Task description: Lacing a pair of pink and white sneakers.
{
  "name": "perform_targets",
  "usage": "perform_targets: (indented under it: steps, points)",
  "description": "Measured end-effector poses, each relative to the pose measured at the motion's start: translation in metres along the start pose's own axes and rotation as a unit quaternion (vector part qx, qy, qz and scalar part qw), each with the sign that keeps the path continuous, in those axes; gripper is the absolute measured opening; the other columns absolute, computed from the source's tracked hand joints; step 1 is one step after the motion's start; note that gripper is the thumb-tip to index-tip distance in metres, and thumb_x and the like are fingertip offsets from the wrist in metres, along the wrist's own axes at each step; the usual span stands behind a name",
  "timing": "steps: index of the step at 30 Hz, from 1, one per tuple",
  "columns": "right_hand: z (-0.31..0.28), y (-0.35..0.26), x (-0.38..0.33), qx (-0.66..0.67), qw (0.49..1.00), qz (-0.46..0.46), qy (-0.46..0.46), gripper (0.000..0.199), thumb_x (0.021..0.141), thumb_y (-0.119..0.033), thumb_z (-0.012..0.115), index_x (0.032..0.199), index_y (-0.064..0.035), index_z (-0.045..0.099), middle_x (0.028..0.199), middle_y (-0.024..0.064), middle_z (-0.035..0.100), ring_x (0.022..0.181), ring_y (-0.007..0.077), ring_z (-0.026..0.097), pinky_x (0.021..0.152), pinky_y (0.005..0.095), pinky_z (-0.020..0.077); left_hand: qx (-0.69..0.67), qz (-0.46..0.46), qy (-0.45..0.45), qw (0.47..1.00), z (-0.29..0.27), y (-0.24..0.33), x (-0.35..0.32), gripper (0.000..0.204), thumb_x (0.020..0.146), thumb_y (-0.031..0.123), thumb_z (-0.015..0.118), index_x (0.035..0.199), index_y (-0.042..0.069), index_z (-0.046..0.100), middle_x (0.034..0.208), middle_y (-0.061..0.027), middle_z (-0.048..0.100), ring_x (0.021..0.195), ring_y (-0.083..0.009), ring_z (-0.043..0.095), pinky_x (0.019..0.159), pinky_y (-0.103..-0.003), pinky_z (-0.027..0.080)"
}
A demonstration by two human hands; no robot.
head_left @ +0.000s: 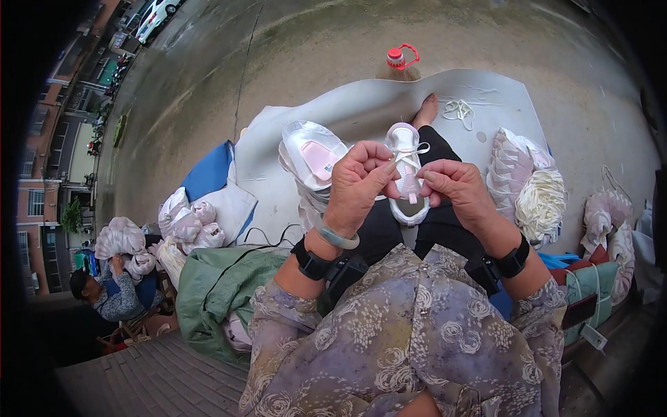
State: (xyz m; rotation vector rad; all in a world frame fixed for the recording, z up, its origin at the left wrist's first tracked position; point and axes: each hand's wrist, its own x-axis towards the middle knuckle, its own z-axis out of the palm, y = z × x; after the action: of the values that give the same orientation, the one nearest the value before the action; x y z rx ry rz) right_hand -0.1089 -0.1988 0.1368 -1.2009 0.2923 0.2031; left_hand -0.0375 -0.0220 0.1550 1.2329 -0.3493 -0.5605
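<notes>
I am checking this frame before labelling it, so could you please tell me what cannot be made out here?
- Head view: the sides of the small white shoe are covered by the left hand and right hand.
- Head view: the fingertips' hold on the white lace is too small to tell.
- Head view: the bottle is hidden below its red cap by the grey mat.

Soft, even daylight lit the scene, with no hard shadows anywhere; only a faint shade lay under the left hand (358, 182) and right hand (455, 187). The small white shoe (406, 170) between them was sharp and close to overexposed, as was the pale mat (361, 104) beyond the hands. Focus held well at the centre. Far left of the hands, buildings curved and smeared toward the rim, and a black fisheye border ringed the frame.
</notes>
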Motion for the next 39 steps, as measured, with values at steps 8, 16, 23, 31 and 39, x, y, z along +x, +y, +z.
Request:
perform_targets:
  steps: [8, 16, 23, 31, 39]
  points:
    - [0.012, 0.018, 0.014, -0.011, 0.992, -0.128, -0.004, 0.018, 0.084, -0.013, 0.058, 0.094, 0.0011, 0.063, 0.076, -0.0015, 0.053, 0.063, 0.0051, 0.045, 0.054, 0.0189, 0.0353, -0.104, -0.085, -0.069, 0.989, -0.005, -0.024, 0.01, 0.028, 0.083, 0.008, 0.058, 0.103, 0.0, 0.041, 0.074, -0.0106, 0.061, 0.054, -0.0132, 0.058, 0.05, -0.022, 0.047]
    - [0.009, 0.02, 0.013, 0.014, 0.996, -0.092, -0.002, 0.016, 0.084, -0.011, 0.057, 0.092, 0.0012, 0.064, 0.077, -0.0001, 0.056, 0.067, 0.0069, 0.05, 0.06, 0.0193, 0.0379, -0.208, -0.17, -0.075, 0.96, -0.008, -0.029, 0.012, 0.019, 0.082, 0.007, 0.059, 0.094, 0.004, 0.044, 0.073, -0.0118, 0.061, 0.052, -0.0138, 0.059, 0.049, -0.023, 0.049]
    - [0.005, 0.023, 0.016, 0.054, 0.995, -0.07, -0.047, 0.015, 0.083, -0.011, 0.058, 0.091, 0.0009, 0.064, 0.076, 0.0011, 0.057, 0.067, 0.0081, 0.052, 0.061, 0.0204, 0.0404, -0.224, -0.18, -0.075, 0.955, -0.009, -0.033, 0.01, 0.017, 0.082, 0.009, 0.059, 0.091, 0.004, 0.045, 0.072, -0.0114, 0.061, 0.052, -0.0135, 0.059, 0.049, -0.023, 0.048]
    - [0.009, 0.024, 0.015, 0.106, 0.992, -0.064, -0.036, 0.013, 0.082, -0.012, 0.061, 0.088, -0.0005, 0.064, 0.078, 0.0017, 0.06, 0.067, 0.006, 0.049, 0.059, 0.0193, 0.0391, -0.113, -0.17, -0.072, 0.976, -0.002, -0.032, 0.009, 0.018, 0.087, 0.018, 0.055, 0.092, 0.003, 0.045, 0.068, -0.0086, 0.058, 0.045, -0.0124, 0.053, 0.044, -0.018, 0.043]
    - [0.023, -0.048, -0.001, -0.237, 0.883, -0.405, -0.003, 0.01, 0.085, -0.009, 0.056, 0.088, 0.0007, 0.058, 0.089, 0.0064, 0.059, 0.079, 0.0112, 0.055, 0.068, 0.024, 0.0434, 0.017, 0.138, -0.167, 0.976, 0.025, -0.01, 0.024, 0.075, 0.071, 0.03, 0.073, 0.127, 0.004, 0.031, 0.11, -0.0047, 0.049, 0.095, -0.0078, 0.045, 0.078, -0.024, 0.041]
